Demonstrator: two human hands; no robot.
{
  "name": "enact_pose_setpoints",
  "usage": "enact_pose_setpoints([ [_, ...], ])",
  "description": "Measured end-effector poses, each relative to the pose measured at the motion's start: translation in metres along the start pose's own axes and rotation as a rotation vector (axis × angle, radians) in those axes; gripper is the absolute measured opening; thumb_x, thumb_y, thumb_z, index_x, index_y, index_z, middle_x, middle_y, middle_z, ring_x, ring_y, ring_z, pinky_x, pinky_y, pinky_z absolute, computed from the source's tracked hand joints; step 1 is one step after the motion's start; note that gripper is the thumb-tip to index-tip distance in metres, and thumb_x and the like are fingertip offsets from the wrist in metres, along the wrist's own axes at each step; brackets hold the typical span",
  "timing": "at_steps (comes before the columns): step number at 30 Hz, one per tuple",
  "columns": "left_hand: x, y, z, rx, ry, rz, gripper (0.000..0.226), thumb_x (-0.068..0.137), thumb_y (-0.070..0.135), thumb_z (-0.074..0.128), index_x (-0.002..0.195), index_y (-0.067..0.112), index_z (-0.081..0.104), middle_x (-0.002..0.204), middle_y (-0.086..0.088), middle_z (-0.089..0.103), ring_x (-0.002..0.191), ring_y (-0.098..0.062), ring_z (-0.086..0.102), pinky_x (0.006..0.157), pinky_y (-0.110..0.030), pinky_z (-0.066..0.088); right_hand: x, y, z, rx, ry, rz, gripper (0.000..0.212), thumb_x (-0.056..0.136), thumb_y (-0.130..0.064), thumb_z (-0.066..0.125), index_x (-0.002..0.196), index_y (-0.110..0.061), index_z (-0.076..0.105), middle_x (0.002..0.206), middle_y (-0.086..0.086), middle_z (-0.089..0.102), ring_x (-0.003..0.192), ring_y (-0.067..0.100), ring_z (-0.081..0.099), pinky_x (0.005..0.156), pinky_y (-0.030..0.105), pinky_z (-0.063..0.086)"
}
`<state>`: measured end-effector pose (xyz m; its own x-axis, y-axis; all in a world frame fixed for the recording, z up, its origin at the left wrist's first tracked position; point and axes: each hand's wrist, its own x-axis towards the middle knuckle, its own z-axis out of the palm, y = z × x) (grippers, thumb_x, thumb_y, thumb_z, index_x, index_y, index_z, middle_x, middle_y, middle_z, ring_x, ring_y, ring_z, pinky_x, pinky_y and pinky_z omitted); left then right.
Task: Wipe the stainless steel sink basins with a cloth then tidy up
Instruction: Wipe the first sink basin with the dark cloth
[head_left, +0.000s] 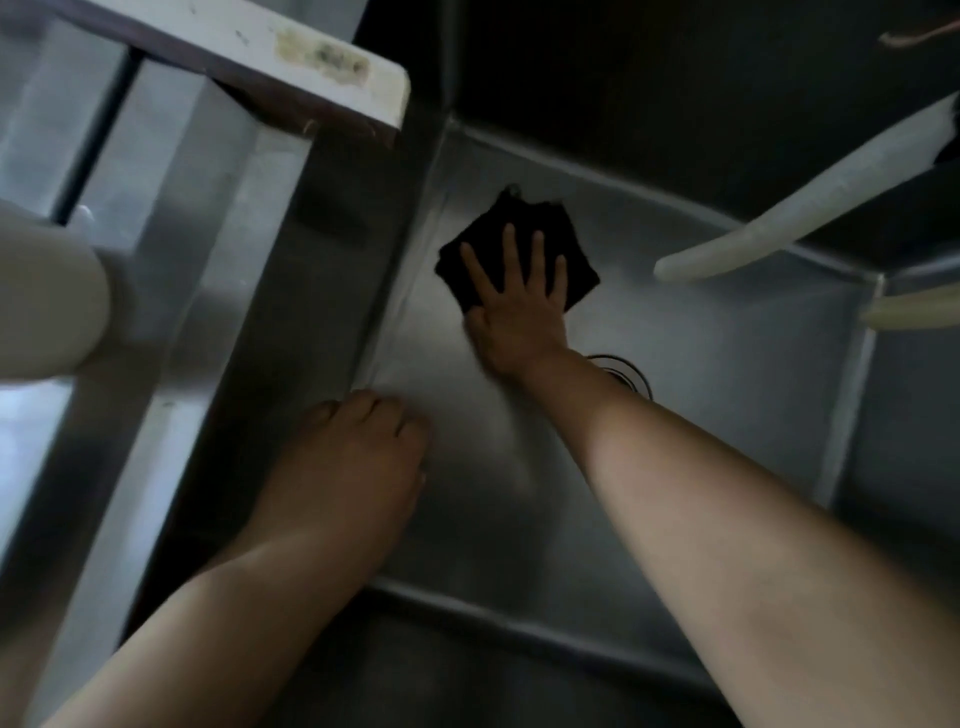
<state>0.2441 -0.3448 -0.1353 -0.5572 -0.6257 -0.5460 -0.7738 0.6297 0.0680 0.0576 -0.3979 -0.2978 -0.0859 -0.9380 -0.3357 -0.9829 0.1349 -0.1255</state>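
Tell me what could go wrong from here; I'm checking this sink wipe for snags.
1. The right hand presses the cloth with flat fingers, not gripping it, so it may bunch or slip out mid-stroke.
2. The drain sits just behind that wrist; a backward stroke could catch a cloth corner there.
3. The hose hangs over the basin and may be knocked on a wider sweep.

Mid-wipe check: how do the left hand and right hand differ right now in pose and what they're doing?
The right hand lies flat with fingers spread, pressing the black cloth onto the basin floor; the left hand holds no cloth and rests at the basin's left wall. The right hand reaches deep, near the far left corner; the left hand stays nearer the person, fingers together and bent. Both are bare and inside the same basin.
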Motion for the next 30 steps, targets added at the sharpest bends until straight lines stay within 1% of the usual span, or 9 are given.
enact_pose_setpoints([
  [4,-0.001,0.002,0.002,0.01,0.063,0.012,0.031,0.053,0.023,0.085,0.078,0.011,0.072,0.077,-0.01,0.069,0.07,-0.031,0.065,0.061,-0.037,0.054,-0.022,-0.029,0.011,-0.019,-0.012,-0.148,0.066,0.093,-0.044,0.037,0.149,-0.038,0.003,0.159,0.011,-0.008,0.142,0.04,-0.015,0.109,0.055,-0.015],
  [8,0.0,0.01,0.009,-0.045,0.042,-0.005,0.035,0.089,0.038,0.052,0.121,0.023,0.055,0.129,-0.001,0.054,0.117,-0.021,0.048,0.095,-0.034,0.04,-0.05,-0.033,0.02,-0.048,-0.054,-0.272,0.064,0.094,-0.046,0.035,0.149,-0.039,0.003,0.159,0.008,-0.007,0.143,0.037,-0.015,0.11,0.054,-0.016],
  [10,-0.001,0.016,0.008,-0.061,0.025,-0.023,0.037,0.091,0.04,0.049,0.124,0.025,0.052,0.132,0.001,0.051,0.119,-0.019,0.046,0.097,-0.033,0.039,-0.056,-0.018,0.018,-0.052,-0.06,-0.27,0.062,0.095,-0.047,0.033,0.149,-0.041,0.002,0.16,0.004,-0.008,0.143,0.035,-0.016,0.109,0.052,-0.018],
  [13,0.001,0.024,0.001,0.02,-0.026,0.075,0.033,0.059,0.028,0.084,0.085,0.013,0.073,0.089,-0.009,0.071,0.079,-0.029,0.067,0.064,-0.035,0.056,-0.059,0.02,0.012,-0.035,-0.044,-0.146,0.063,0.095,-0.046,0.034,0.149,-0.04,0.002,0.159,0.004,-0.009,0.143,0.035,-0.017,0.11,0.052,-0.016],
  [15,0.003,0.03,0.004,0.065,-0.005,0.105,0.034,0.048,0.025,0.089,0.074,0.011,0.073,0.076,-0.01,0.07,0.068,-0.03,0.067,0.054,-0.035,0.057,-0.065,0.052,0.01,-0.014,-0.037,-0.038,0.064,0.095,-0.045,0.033,0.149,-0.041,-0.001,0.159,0.005,-0.011,0.143,0.035,-0.017,0.11,0.053,-0.014],
  [21,0.01,0.058,0.014,0.047,-0.011,0.137,0.033,0.081,0.033,0.065,0.11,0.017,0.066,0.114,-0.005,0.064,0.105,-0.027,0.059,0.086,-0.036,0.05,-0.114,0.145,0.013,0.034,-0.027,0.26,0.067,0.093,-0.046,0.034,0.148,-0.041,-0.003,0.159,0.005,-0.009,0.143,0.034,-0.015,0.112,0.051,-0.012],
  [26,0.01,0.073,0.01,0.099,0.005,0.219,0.036,0.049,0.032,0.089,0.078,0.017,0.074,0.077,-0.002,0.071,0.069,-0.022,0.068,0.055,-0.03,0.056,-0.17,0.203,0.022,0.051,-0.055,0.476,0.066,0.096,-0.044,0.031,0.148,-0.038,-0.009,0.159,0.004,-0.014,0.143,0.031,-0.017,0.113,0.05,-0.011],
  [28,0.01,0.075,0.01,0.115,-0.02,0.224,0.033,0.055,0.027,0.087,0.083,0.015,0.073,0.083,-0.005,0.071,0.076,-0.025,0.068,0.06,-0.033,0.057,-0.196,0.214,0.025,0.025,-0.064,0.54,0.066,0.096,-0.043,0.032,0.149,-0.034,-0.006,0.159,0.005,-0.013,0.144,0.031,-0.016,0.113,0.047,-0.011],
  [30,0.009,0.075,0.017,0.069,-0.033,0.233,0.031,0.076,0.027,0.072,0.103,0.012,0.069,0.105,-0.009,0.068,0.098,-0.03,0.063,0.08,-0.039,0.053,-0.22,0.212,0.031,0.014,-0.066,0.573,0.066,0.097,-0.041,0.032,0.15,-0.029,-0.003,0.159,0.008,-0.012,0.144,0.031,-0.015,0.114,0.043,-0.011],
])
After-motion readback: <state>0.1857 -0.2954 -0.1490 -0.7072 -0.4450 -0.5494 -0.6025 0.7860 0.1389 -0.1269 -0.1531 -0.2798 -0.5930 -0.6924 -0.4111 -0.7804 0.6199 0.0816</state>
